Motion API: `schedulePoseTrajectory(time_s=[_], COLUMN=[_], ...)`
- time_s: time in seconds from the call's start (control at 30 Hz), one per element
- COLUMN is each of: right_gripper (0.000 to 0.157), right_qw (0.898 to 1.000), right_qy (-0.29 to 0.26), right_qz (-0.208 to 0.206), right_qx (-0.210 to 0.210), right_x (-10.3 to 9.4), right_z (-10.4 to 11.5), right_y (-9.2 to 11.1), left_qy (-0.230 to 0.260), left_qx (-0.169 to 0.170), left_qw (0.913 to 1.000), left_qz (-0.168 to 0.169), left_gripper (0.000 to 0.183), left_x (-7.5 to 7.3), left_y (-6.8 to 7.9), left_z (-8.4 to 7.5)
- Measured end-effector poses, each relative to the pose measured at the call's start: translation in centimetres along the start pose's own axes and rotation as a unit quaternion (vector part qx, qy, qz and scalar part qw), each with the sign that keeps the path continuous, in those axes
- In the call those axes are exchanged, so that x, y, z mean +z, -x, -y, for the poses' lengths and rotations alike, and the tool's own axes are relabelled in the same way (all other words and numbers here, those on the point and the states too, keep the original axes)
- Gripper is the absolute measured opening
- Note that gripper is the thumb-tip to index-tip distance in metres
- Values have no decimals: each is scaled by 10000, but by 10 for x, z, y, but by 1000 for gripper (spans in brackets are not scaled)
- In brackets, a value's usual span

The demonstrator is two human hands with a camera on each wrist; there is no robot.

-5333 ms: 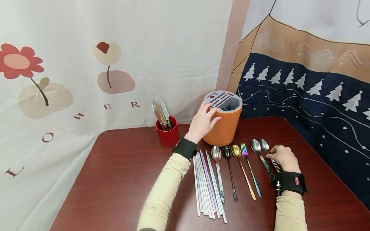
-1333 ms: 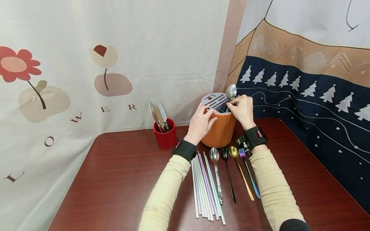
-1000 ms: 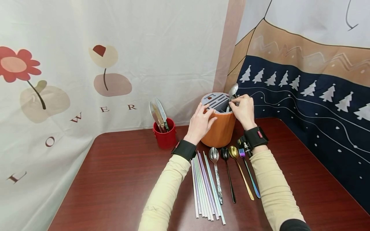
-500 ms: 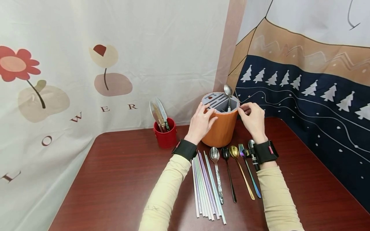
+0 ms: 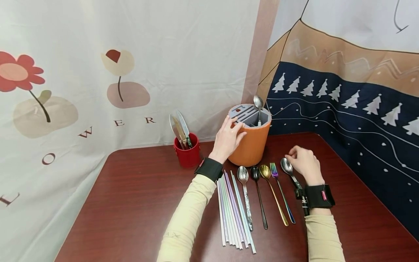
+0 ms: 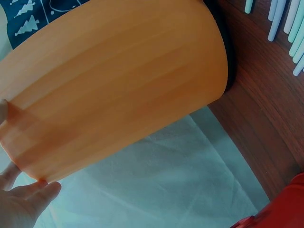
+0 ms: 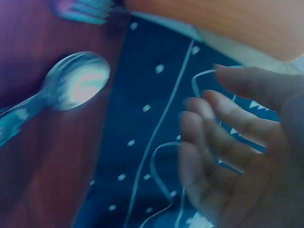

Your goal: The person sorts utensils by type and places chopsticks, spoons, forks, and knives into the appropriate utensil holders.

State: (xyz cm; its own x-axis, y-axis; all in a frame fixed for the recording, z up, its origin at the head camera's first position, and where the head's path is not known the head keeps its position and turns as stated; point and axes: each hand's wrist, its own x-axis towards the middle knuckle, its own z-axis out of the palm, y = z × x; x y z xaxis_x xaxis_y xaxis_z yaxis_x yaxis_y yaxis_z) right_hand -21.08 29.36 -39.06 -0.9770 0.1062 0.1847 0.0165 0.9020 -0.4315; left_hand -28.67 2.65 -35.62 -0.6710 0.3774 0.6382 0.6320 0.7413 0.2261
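My left hand rests against the orange cutlery holder, its spread fingers touching the grey slotted top's near-left rim. In the left wrist view, its fingertips meet the edge of the orange wall. A silver spoon stands bowl-up in the holder's large compartment. Over the table's right side, my right hand holds nothing, its fingers loosely bent. Just beside its fingertips lies another silver spoon with a patterned handle; in the right wrist view that spoon is apart from the fingers.
Left of that spoon lie a rainbow fork, a gold spoon, a black spoon, a silver spoon and several pastel chopsticks. A red cup with several knives stands at the back. Printed cloths hang behind.
My right hand carried a spoon from the table's right side into the holder, let go, and came back down to the spoon left there. My left hand stays at the holder's rim.
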Motion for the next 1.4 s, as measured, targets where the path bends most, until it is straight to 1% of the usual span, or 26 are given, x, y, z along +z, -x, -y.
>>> schedulePoseTrajectory(time_s=[0.1, 0.23, 0.3, 0.37, 0.43, 0.5, 0.63, 0.77, 0.83, 0.97, 1.03, 1.13, 1.27, 1.33, 1.4], right_gripper=[26, 23, 21, 23, 27, 26, 18, 16, 18, 32, 37, 38, 27, 19, 16], right_qw=[9962, 9838, 9776, 9725, 9697, 9682, 9676, 9672, 9680, 9733, 9769, 9817, 9895, 9937, 9967], right_qy=[247, 424, 423, 410, 395, 421, 499, 447, 402, 324, 275, 188, 172, 149, 83], right_qz=[780, 1593, 1867, 2064, 2169, 2220, 2203, 2202, 2192, 2048, 1918, 1723, 1314, 1029, 749], right_qx=[305, 709, 877, 996, 1053, 1076, 1133, 1187, 1153, 989, 901, 784, 574, 414, 293], right_x=[2, 4, 5, 8, 12, 16, 21, 22, 22, 22, 21, 17, 13, 10, 8], right_z=[-11, -20, -23, -25, -26, -27, -29, -31, -33, -36, -37, -36, -35, -35, -34], right_y=[6, 12, 13, 14, 15, 15, 15, 14, 15, 14, 14, 13, 12, 12, 12], left_qy=[-31, -25, -10, 24, 36, 42, 15, 19, 39, 77, 65, 26, -16, -39, -54], left_qx=[5, 24, 25, 11, -14, -40, -73, -50, -34, -52, -79, -105, -112, -109, -109], left_qw=[10000, 10000, 10000, 10000, 10000, 10000, 10000, 10000, 10000, 10000, 9999, 9999, 9999, 9999, 9999], left_qz=[-12, -33, -31, -12, 1, 18, -14, -42, -29, 22, 34, 16, -3, 2, 8], left_gripper=[24, 24, 25, 25, 25, 25, 24, 24, 24, 24, 24, 23, 23, 24, 24], left_x=[0, 0, 1, 1, 1, 1, 0, 0, 0, 1, 2, 4, 6, 6, 7], left_y=[0, 0, 0, 0, 1, 2, 2, 2, 2, 1, 1, 1, 1, 1, 1], left_z=[0, -1, -1, 0, 0, 1, 1, 0, 0, -1, -2, -2, -3, -4, -5])
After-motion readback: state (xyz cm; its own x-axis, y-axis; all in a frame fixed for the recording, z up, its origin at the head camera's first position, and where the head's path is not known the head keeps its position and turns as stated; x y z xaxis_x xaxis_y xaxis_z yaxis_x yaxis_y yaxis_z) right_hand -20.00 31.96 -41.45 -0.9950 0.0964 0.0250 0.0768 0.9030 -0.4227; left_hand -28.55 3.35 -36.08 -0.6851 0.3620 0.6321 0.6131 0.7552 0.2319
